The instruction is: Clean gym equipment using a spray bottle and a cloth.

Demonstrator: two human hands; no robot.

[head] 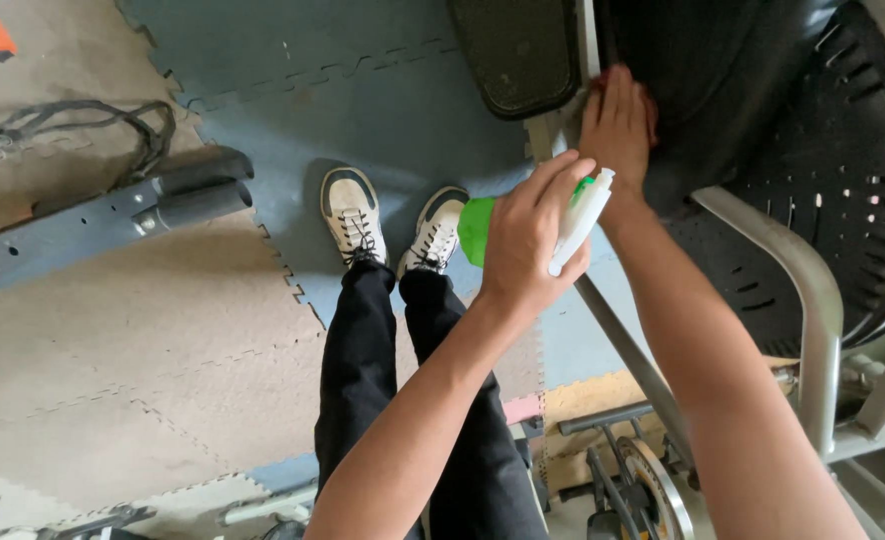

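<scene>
While the left hand [528,235] is closed around a green spray bottle [478,228] with a white trigger head, the right hand [618,125] lies flat with its fingers together, pressing a red cloth [649,110] against the dark housing of an exercise machine [763,90]. Only the edges of the cloth show past the fingers, so how it is folded cannot be told. The bottle sits just left of the right wrist, its white nozzle pointing up toward the machine. Left of the right hand, a black textured pedal [518,50] juts out at the far side, and a grey metal bar [803,300] curves down on the right. Below the hands, the person's own legs in black trousers end in white-and-black sneakers [393,225] standing on blue foam floor mats [343,90]. Tan mats [143,370] cover the near left floor. A grey metal frame with black foam rollers [198,195] lies on the left, with a dark strap [83,125] coiled beyond it.
</scene>
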